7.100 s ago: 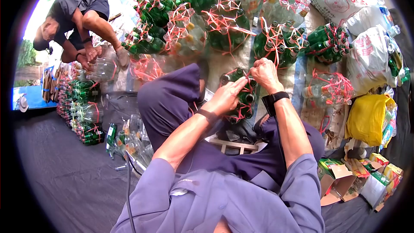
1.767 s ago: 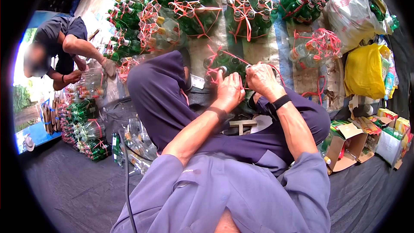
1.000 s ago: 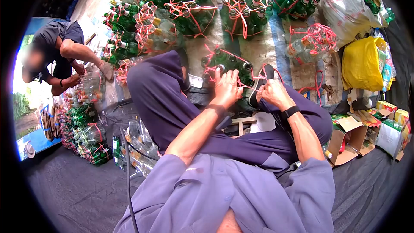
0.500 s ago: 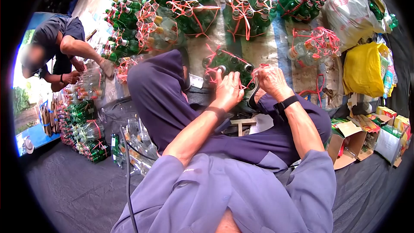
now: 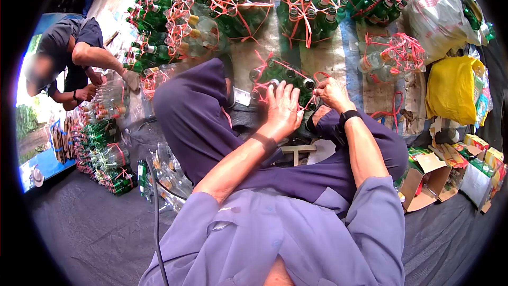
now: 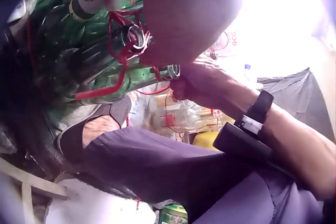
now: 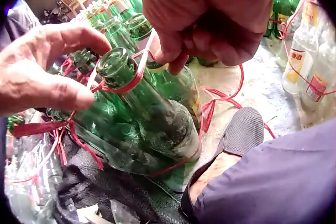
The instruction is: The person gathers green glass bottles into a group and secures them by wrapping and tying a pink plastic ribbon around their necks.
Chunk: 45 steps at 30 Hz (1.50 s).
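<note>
A bundle of green glass bottles bound with red string stands on the ground between my knees. My left hand rests on top of the bottle necks with its fingers spread. My right hand is at the bundle's right edge and pinches the red string. In the right wrist view that string loops round the neck of a green bottle and runs up into my right hand. My left hand arches over the neighbouring necks. The left wrist view shows my right hand gripping the string beside the bottles.
Several tied bottle bundles stand ahead, and a clear-bottle bundle is to the right. A yellow bag, white sacks and cardboard boxes line the right. Another person crouches at the left by stacked bundles. Loose bottles lie by my left knee.
My right hand pulled the string back toward my knee, then returned to the bundle's right edge. My left hand stayed on the bottle tops, and its fingers are spread wider now.
</note>
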### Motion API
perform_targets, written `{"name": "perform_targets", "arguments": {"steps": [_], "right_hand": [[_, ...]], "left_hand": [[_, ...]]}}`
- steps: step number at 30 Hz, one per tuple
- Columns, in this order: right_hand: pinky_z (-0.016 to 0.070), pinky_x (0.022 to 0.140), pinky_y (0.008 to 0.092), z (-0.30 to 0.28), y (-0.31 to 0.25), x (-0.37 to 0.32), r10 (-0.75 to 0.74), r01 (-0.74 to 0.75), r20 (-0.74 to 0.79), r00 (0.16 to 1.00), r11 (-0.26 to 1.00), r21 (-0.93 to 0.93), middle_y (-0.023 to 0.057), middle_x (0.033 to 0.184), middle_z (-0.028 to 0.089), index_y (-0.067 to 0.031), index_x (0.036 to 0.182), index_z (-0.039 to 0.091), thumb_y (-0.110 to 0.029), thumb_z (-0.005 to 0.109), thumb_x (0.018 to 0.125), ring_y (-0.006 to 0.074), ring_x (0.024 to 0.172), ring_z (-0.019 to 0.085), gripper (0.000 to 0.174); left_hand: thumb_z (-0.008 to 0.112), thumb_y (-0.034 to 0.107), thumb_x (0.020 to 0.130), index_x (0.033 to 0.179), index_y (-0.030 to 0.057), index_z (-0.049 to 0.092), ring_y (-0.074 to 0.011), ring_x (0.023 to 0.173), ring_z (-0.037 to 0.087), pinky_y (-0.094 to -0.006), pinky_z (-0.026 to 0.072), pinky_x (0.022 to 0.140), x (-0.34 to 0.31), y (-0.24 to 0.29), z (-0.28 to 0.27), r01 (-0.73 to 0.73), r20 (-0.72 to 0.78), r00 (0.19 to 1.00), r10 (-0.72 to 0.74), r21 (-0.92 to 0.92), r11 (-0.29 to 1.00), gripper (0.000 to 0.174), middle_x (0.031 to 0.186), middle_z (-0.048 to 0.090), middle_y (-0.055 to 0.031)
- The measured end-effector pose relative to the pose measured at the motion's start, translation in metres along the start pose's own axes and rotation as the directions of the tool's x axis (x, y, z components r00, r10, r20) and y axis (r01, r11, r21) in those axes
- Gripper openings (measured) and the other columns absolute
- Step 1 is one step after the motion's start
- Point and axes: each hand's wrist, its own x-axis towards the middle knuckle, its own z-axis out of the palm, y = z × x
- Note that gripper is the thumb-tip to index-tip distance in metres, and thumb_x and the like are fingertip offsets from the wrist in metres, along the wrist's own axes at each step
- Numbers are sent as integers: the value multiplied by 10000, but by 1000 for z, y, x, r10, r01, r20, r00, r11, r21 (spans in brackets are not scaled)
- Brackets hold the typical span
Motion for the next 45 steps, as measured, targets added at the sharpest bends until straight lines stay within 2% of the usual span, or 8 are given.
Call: {"name": "perform_targets", "arguments": {"steps": [3, 6, 11, 14, 27, 29, 32, 45], "right_hand": [[531, 803, 452, 3, 8, 4, 36, -39, 53, 998, 997, 65, 251, 833, 688, -21, 828, 760, -295, 762, 807, 388, 850, 688, 275], [528, 726, 429, 3, 11, 7, -15, -1, 126, 992, 991, 132, 196, 784, 704, -62, 869, 776, -279, 720, 843, 345, 769, 695, 225], [538, 861, 437, 12, 7, 15, 106, -118, 184, 977, 992, 54, 226, 926, 714, -55, 900, 772, -304, 747, 817, 367, 964, 690, 264], [540, 881, 437, 25, 15, 19, 125, -131, 173, 977, 991, 23, 220, 975, 720, -76, 900, 775, -318, 740, 824, 367, 998, 687, 257], [553, 837, 477, 16, -4, 14, 192, -173, 108, 975, 971, -164, 235, 936, 719, -64, 880, 767, -286, 691, 815, 397, 922, 702, 244], [555, 824, 482, 21, -4, 18, 117, -105, 62, 991, 980, -169, 246, 920, 715, -55, 877, 766, -233, 671, 802, 405, 899, 704, 214], [551, 843, 472, 23, 3, 21, 110, -91, 122, 986, 983, -158, 252, 922, 713, -51, 889, 765, -216, 655, 808, 402, 935, 699, 214], [541, 883, 457, 16, 6, 24, 21, 4, 254, 967, 995, -98, 275, 968, 697, 8, 912, 745, -227, 607, 851, 385, 998, 686, 279]], "left_hand": [[771, 267, 736, 1236, 68, 608, -343, 1355, 414, -635, 169, 1140, 4, 2, -1, -57, -59, 997, 56, -23, 998, 563, 1257, 591, -112], [758, 254, 755, 1081, 109, 687, -332, 1336, 440, -660, 184, 1115, 12, 6, -11, -114, 31, 993, 115, -49, 992, 363, 1206, 631, -49], [738, 243, 765, 1061, 103, 672, -325, 1306, 465, -608, 234, 1103, 17, 3, -2, -190, -7, 982, 191, -147, 971, 334, 1166, 635, -62], [690, 202, 762, 981, 106, 635, -292, 1202, 529, -480, 324, 1025, 22, 2, -2, -16, 142, 987, 73, -368, 930, 246, 1063, 649, -83], [621, 141, 767, 961, 118, 652, -273, 1040, 552, -445, 326, 991, 30, -6, -5, 83, 292, 955, 57, -444, 892, 198, 901, 621, -82], [617, 117, 760, 936, 113, 643, -273, 1016, 552, -493, 307, 1007, 31, -7, -1, -38, 166, 979, 119, -428, 903, 178, 879, 634, -66], [625, 89, 729, 933, 120, 625, -276, 1011, 569, -599, 296, 1010, 36, -4, -9, -40, 179, 978, 107, -342, 939, 206, 877, 680, -56], [642, 79, 746, 861, 118, 561, -265, 867, 566, -494, 320, 917, 27, 2, -31, -170, -72, 984, 160, -168, 971, 146, 758, 599, -40]]}}
